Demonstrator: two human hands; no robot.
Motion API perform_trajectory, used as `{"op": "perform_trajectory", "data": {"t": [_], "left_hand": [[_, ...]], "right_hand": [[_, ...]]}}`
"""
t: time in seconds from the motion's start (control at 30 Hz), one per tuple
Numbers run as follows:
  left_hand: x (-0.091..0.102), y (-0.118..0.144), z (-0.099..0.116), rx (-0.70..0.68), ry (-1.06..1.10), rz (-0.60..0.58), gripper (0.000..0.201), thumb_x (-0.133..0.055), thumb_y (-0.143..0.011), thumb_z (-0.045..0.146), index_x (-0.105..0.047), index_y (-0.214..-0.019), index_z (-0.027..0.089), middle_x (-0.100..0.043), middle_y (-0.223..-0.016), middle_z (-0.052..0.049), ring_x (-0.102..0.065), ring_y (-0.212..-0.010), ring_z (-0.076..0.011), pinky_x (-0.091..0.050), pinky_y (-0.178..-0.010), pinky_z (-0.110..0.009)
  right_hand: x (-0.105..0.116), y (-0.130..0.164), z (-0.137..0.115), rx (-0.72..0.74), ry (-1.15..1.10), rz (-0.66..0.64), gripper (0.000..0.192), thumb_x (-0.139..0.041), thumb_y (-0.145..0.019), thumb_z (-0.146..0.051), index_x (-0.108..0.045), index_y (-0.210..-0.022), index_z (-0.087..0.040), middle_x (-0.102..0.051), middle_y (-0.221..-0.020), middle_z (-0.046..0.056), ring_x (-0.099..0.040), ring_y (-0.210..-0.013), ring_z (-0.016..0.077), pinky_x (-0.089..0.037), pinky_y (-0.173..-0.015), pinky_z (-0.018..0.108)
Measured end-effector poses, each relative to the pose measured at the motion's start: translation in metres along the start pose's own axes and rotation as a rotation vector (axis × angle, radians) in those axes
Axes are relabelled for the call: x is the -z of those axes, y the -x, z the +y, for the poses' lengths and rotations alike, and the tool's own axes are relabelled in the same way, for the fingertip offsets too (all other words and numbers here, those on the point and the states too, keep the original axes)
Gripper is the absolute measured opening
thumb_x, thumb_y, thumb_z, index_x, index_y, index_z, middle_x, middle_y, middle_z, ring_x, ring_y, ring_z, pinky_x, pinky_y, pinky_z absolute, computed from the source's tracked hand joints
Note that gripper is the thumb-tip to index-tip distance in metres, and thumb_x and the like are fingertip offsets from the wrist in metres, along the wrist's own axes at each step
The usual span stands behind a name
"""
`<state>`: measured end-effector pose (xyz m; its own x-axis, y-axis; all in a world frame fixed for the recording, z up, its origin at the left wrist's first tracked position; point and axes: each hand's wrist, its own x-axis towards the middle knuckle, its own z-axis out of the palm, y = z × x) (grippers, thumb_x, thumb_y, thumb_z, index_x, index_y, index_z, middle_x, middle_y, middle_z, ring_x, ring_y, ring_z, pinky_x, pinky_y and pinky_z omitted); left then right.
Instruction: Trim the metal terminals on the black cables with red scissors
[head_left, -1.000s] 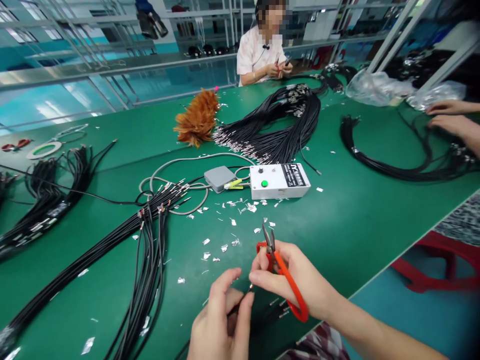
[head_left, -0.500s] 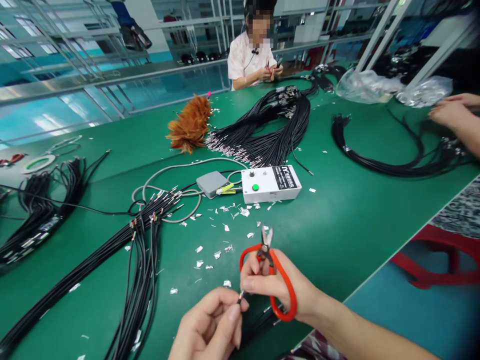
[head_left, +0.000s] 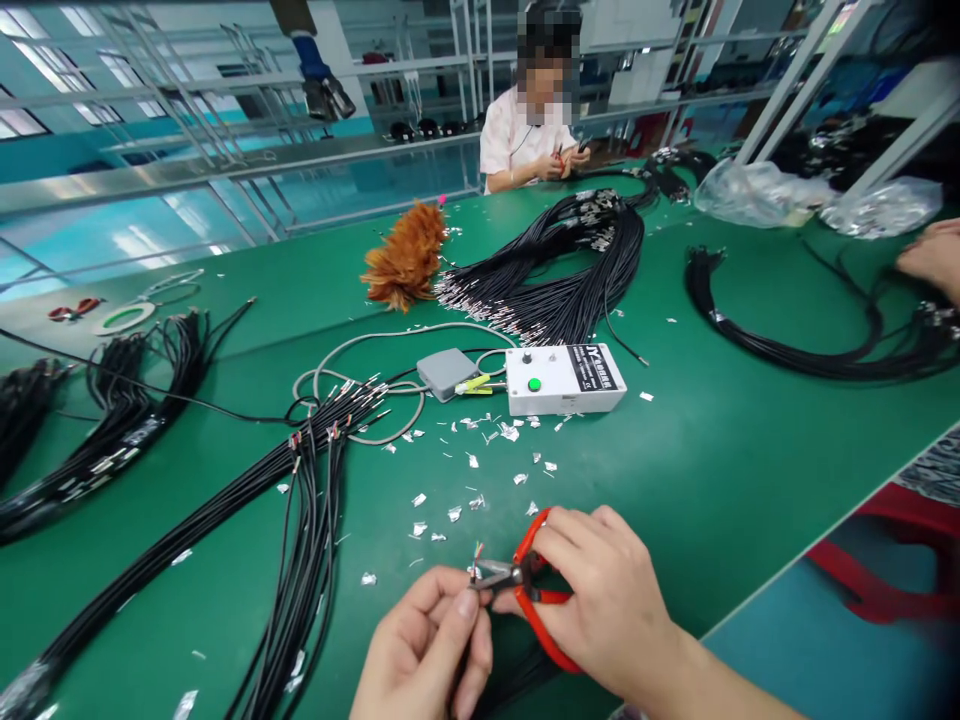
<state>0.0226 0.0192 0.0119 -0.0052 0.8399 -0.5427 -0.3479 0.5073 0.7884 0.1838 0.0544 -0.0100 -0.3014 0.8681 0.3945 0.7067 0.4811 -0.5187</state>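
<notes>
Pinched in my left hand [head_left: 431, 640] is a black cable, its stripped end [head_left: 477, 562] poking up with thin coloured wires, red and green among them. My right hand [head_left: 600, 600] grips red-handled scissors [head_left: 534, 535]. Their blades [head_left: 495, 576] point left and lie across the cable end, right at my left fingertips. Below my hands, more black cables [head_left: 517, 680] run in shadow, partly hidden. Scraps of silver foil [head_left: 454, 514] are scattered on the green table [head_left: 660, 500] just beyond my hands.
Cable bundles lie at left [head_left: 202, 510] and back [head_left: 555, 270]. A white box [head_left: 555, 385] with a green button, a grey pedal [head_left: 447, 373] and a brown feather duster [head_left: 405, 258] stand mid-table. A co-worker [head_left: 525, 140] sits opposite; another person's hand [head_left: 934, 260] is at right.
The scissors have swung from pointing upward to pointing left, their blades now at the cable end. My right hand has turned over and now grips the handles. Coloured wires show at the cable's tip.
</notes>
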Motion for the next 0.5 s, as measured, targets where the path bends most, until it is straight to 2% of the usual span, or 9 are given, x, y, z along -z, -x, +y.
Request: {"op": "perform_trajectory", "data": {"t": [0.23,0.5], "left_hand": [[0.0047,-0.0002,-0.0041,-0.046,0.01,-0.011,0.039,-0.078,-0.065,0.048,-0.06,-0.07,0.014,-0.055,-0.046,0.005,-0.035,-0.031,0.0004,-0.018,-0.038,-0.015],[0.0078,0.0008,-0.0044,-0.003,0.003,-0.05,0.04,-0.077,-0.065,0.05,-0.061,-0.069,0.014,-0.055,-0.046,0.005,-0.034,-0.031,0.0011,-0.017,-0.037,-0.014]], "right_hand": [[-0.0024,-0.0062,0.0001,0.078,0.109,0.004,0.021,-0.06,-0.082,-0.029,-0.054,-0.064,-0.019,-0.057,-0.063,-0.002,-0.047,-0.058,0.0138,-0.021,-0.061,0.03],[0.004,-0.0035,0.0,0.155,0.205,-0.036,0.018,-0.05,-0.078,-0.013,-0.052,-0.062,-0.02,-0.055,-0.061,-0.002,-0.042,-0.054,0.0137,-0.02,-0.06,0.031]]}}
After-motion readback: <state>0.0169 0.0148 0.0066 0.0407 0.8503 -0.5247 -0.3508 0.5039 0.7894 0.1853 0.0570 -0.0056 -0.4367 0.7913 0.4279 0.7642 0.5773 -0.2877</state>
